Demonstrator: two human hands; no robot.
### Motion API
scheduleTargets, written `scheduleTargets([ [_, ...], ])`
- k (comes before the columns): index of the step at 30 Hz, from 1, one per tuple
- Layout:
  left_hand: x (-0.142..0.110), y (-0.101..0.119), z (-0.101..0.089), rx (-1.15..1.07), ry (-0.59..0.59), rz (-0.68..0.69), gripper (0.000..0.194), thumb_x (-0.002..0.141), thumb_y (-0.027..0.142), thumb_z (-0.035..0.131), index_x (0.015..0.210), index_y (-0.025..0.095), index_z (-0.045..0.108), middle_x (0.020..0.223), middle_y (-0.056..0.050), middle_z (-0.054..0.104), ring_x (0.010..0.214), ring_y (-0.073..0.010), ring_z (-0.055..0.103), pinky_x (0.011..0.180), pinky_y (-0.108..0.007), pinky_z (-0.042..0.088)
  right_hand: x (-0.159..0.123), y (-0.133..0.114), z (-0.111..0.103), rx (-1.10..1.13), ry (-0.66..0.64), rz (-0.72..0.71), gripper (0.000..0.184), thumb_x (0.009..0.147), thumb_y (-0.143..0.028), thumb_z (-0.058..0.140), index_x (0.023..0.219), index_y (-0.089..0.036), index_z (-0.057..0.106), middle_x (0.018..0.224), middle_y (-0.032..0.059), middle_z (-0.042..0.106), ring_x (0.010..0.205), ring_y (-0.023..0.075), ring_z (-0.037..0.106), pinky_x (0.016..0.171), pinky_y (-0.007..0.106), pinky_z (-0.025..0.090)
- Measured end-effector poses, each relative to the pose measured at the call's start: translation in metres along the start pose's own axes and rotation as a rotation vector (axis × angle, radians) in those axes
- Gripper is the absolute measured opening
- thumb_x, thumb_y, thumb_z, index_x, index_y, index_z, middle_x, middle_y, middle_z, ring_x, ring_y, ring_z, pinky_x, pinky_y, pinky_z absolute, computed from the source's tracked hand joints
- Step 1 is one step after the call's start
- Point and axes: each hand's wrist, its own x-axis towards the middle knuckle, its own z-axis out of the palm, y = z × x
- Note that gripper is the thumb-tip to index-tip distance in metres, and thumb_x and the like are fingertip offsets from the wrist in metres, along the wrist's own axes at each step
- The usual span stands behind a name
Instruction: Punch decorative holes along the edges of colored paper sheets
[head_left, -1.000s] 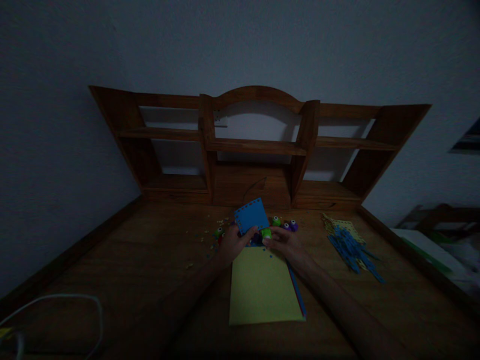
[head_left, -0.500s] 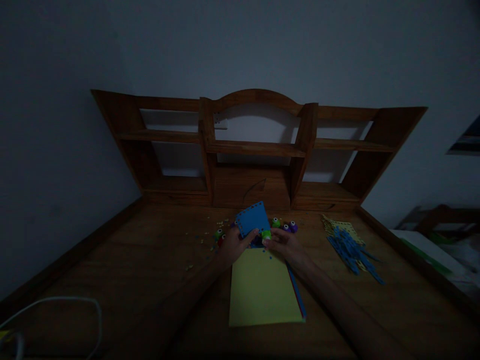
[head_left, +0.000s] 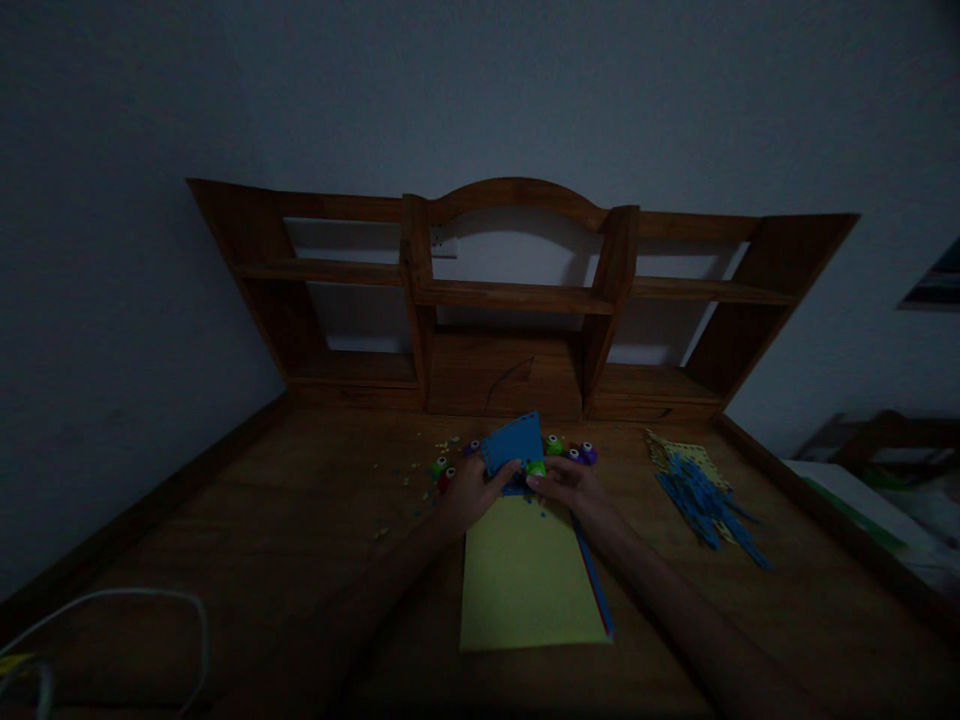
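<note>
My left hand (head_left: 469,493) is closed on a blue sheet of paper (head_left: 516,442), tilted up, with small holes punched along its edges. In my right hand (head_left: 574,485) is a small green craft punch (head_left: 535,469), set at the lower right edge of the blue sheet. Whether the paper sits inside its slot is too dark to tell. Directly below both hands lies a stack of yellow paper (head_left: 534,580), with blue and red sheets showing along its right side. Tiny blue bits lie on the top end of the stack.
Beside my left hand stand a red punch (head_left: 446,480) and a green punch (head_left: 437,466). Another green punch (head_left: 553,445) and purple punches (head_left: 588,454) stand behind my right hand. Blue paper strips (head_left: 697,495) lie at right; a wooden shelf (head_left: 510,293) backs the desk.
The blue sheet has tipped and shifted slightly right, showing a narrower face. Both hands keep their hold, nearly in the same place.
</note>
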Motion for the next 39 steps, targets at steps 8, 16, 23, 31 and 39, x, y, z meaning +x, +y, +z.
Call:
scheduleTargets([
  [8, -0.002, -0.012, 0.002, -0.066, -0.096, -0.043, 0.034, 0.083, 0.048, 0.05, 0.078, 0.015, 0.058, 0.071, -0.001, 0.061, 0.06, -0.0137, 0.055, 0.054, -0.023, 0.046, 0.0, -0.004, -0.001, 0.041, 0.019, -0.001, 0.033, 0.065, -0.041, 0.077, 0.089, -0.02, 0.07, 0.072, 0.0005, 0.066, 0.062, 0.0142, 0.057, 0.063, 0.028, 0.044],
  [16, -0.001, -0.019, 0.005, -0.172, -0.198, -0.113, 0.036, 0.081, 0.047, 0.055, 0.087, 0.012, 0.06, 0.07, -0.002, 0.058, 0.053, -0.0125, 0.055, 0.045, -0.023, 0.049, 0.0, 0.002, -0.002, 0.154, -0.022, 0.057, 0.027, 0.07, -0.041, 0.073, 0.083, -0.017, 0.069, 0.073, 0.002, 0.065, 0.06, 0.0125, 0.056, 0.061, 0.027, 0.044],
  [23, -0.001, -0.019, 0.004, -0.199, -0.215, -0.162, 0.039, 0.078, 0.049, 0.058, 0.087, 0.011, 0.06, 0.069, -0.002, 0.057, 0.052, -0.0119, 0.055, 0.043, -0.023, 0.052, 0.001, 0.008, -0.003, 0.184, -0.033, 0.062, 0.027, 0.07, -0.039, 0.073, 0.083, -0.016, 0.068, 0.08, 0.0042, 0.065, 0.064, 0.0145, 0.059, 0.058, 0.027, 0.044],
  [31, -0.001, -0.02, 0.005, -0.22, -0.229, -0.173, 0.037, 0.079, 0.047, 0.058, 0.086, 0.011, 0.062, 0.073, -0.004, 0.059, 0.056, -0.0127, 0.057, 0.044, -0.022, 0.052, 0.0, 0.004, -0.002, 0.197, -0.055, 0.072, 0.023, 0.072, -0.037, 0.072, 0.08, -0.016, 0.068, 0.078, 0.0037, 0.065, 0.064, 0.0141, 0.058, 0.057, 0.026, 0.043],
  [39, -0.001, -0.026, 0.005, -0.232, -0.23, -0.151, 0.035, 0.078, 0.046, 0.06, 0.084, 0.012, 0.061, 0.072, -0.003, 0.056, 0.06, -0.0145, 0.058, 0.045, -0.024, 0.054, 0.0, 0.004, -0.001, 0.216, -0.038, 0.078, 0.025, 0.07, -0.038, 0.074, 0.081, -0.016, 0.068, 0.078, 0.0032, 0.064, 0.061, 0.0126, 0.056, 0.056, 0.025, 0.041],
])
